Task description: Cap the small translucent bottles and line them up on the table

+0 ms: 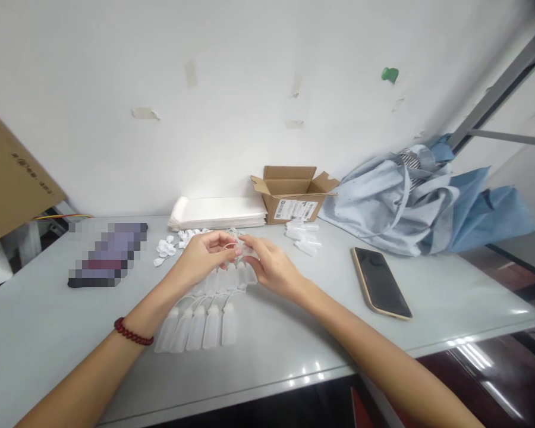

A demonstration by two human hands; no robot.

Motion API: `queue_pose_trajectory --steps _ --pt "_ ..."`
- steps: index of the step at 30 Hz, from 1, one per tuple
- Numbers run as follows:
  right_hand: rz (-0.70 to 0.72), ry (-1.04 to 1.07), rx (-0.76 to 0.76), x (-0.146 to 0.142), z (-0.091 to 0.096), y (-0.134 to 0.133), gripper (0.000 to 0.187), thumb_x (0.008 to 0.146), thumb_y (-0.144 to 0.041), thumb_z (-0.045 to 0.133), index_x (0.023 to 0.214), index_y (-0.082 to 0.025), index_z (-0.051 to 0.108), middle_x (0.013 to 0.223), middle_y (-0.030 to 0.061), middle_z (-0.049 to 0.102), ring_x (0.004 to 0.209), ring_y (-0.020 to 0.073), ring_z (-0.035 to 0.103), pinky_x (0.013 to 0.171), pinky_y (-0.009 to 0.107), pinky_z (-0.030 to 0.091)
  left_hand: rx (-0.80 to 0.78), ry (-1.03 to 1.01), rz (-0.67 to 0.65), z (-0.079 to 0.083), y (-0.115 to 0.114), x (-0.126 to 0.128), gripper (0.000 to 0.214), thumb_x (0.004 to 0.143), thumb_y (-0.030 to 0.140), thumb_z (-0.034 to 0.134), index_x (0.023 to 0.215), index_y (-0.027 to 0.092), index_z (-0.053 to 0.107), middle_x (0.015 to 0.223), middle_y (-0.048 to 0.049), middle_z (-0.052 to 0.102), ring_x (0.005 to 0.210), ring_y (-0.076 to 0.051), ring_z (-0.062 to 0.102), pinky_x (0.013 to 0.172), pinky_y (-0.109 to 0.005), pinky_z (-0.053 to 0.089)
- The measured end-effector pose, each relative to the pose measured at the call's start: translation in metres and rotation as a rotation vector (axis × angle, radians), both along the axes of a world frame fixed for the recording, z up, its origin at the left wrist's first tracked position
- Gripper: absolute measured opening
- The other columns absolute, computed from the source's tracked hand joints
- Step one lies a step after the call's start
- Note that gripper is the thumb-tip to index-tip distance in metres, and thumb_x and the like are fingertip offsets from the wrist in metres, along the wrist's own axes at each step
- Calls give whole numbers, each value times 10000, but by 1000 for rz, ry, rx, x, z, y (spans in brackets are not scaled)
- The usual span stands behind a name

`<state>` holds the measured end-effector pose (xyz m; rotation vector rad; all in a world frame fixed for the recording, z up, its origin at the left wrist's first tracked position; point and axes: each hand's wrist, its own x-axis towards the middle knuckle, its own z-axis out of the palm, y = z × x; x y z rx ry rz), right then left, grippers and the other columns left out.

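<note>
My left hand [207, 257] is closed, with a thin white cord loop [228, 245] pinched at its fingertips. Opposite it, my right hand [270, 264] has thumb and fingers bent around a small translucent piece at the same spot; its shape is mostly hidden. Below my hands lies a front row of several small frosted plastic bottles [211, 327] with white cord loops at their necks. Another row of such bottles [223, 280] lies directly under my hands, partly covered by them. Loose white caps with loops [166, 248] are heaped beyond my left hand.
Clear plastic bottles [307, 244] lie before an open cardboard box [294, 208]. White flat packets [223, 211] are stacked at the wall. A phone [381, 284] lies right, near bluish cloth [383, 196]. A blurred-out object [111, 252] lies left, near a large carton [13, 172].
</note>
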<state>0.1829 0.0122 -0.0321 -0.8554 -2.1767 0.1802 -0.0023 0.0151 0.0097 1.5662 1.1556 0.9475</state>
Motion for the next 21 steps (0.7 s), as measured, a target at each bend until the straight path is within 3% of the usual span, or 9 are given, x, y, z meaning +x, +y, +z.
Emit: queue_pose_trajectory --steps 4,6,12,16,21 --pt "26 72 -46 -2 -3 0 348 908 -174 446 1254 -203 461 1102 141 639 985 229 616 789 392 528 -3 -6 -14 -2 1 1 190 693 357 741 782 217 649 822 -19 680 746 -176 637 580 -260 498" --pt "41 164 -151 -4 0 -1 315 890 -191 483 1204 -205 505 1079 123 655 962 213 627 767 360 528 -2 -16 -8 -2 1 2 178 690 338 747 773 213 653 807 -18 680 730 -171 635 600 -264 501" --pt "213 690 -855 -4 20 -3 311 812 -299 618 1094 -171 584 911 66 694 763 159 642 615 277 517 55 -2 30 2 -5 2 256 712 367 730 913 216 681 894 -45 697 756 -193 646 654 -304 513" --pt "317 886 -1097 -1 26 -2 277 801 -264 640 1059 -164 648 989 87 702 852 172 650 701 290 524 361 197 78 4 -12 5 272 756 367 688 992 235 664 1036 -55 672 888 -220 635 714 -323 522" --pt "437 949 -1224 1 20 0 274 839 -241 605 1095 -157 654 1105 112 678 983 194 648 876 335 494 736 439 9 1 -16 7 384 785 367 675 1144 251 599 1206 -77 600 1121 -258 550 892 -378 482"
